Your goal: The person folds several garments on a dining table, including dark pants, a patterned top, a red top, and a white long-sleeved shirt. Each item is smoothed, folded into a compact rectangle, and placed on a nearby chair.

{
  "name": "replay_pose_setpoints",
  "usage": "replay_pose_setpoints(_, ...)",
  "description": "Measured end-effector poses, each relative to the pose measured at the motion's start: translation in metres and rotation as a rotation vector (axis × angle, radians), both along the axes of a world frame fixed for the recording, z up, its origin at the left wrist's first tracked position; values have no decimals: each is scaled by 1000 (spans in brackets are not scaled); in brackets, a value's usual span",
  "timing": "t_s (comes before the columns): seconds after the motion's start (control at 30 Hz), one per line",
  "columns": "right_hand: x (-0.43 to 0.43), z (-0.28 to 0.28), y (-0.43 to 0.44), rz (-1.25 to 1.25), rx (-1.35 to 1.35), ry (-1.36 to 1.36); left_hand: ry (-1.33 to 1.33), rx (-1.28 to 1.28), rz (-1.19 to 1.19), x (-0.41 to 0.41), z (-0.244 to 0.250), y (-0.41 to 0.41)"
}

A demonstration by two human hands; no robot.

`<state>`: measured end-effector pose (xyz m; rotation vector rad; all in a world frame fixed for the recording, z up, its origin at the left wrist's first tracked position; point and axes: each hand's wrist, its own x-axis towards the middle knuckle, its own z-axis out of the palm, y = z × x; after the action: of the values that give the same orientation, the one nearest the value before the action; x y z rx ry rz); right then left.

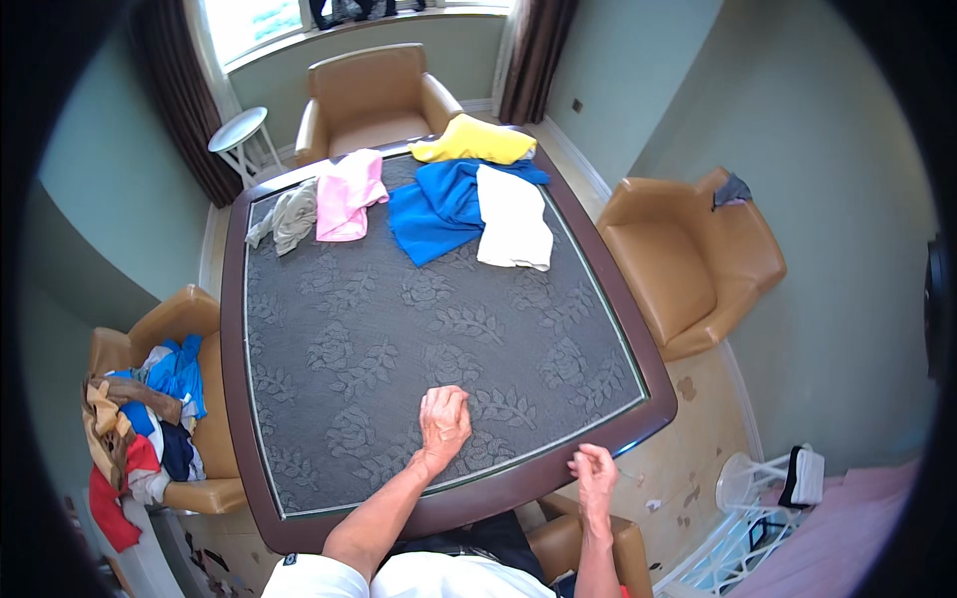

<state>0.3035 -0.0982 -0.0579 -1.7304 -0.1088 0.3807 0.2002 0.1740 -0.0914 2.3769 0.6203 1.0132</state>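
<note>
My left hand rests on or just above the dark floral tabletop near its front, fingers curled, with nothing visible in it. My right hand is at the table's front right edge, its fingers bent; I cannot tell whether it holds anything. At the far side of the table lie a grey cloth, a pink garment, a blue garment, a white garment partly over the blue one, and a yellow garment behind them.
Tan armchairs stand at the far side, right and left; the left one holds a heap of mixed clothes. A grey cloth hangs on the right chair's back. A round white side table stands far left.
</note>
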Motion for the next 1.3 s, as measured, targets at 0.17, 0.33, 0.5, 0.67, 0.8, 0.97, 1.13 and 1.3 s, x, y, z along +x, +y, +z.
replay_pose_setpoints(0.17,41,-21,102,324,-23,19,85,3,99,-4,2,1)
replay_pose_setpoints(0.33,83,-31,175,521,-303,-149,120,10,176,0,8,-1)
replay_pose_setpoints(0.5,133,-7,250,544,-317,-379,176,-1,275,2,9,-2)
replay_pose_setpoints(0.67,184,13,341,466,-315,-829,185,-12,315,2,11,-3)
replay_pose_setpoints(0.8,211,2,386,491,-491,-892,200,-31,341,6,12,-4)
replay_pose_setpoints(0.97,234,-29,394,437,-554,-1001,203,-54,346,10,17,-5)
replay_pose_setpoints(1.13,252,-47,366,550,-253,-961,226,-52,345,8,17,-6)
replay_pose_setpoints(1.3,182,-45,290,723,-147,-705,227,-38,354,6,14,-6)
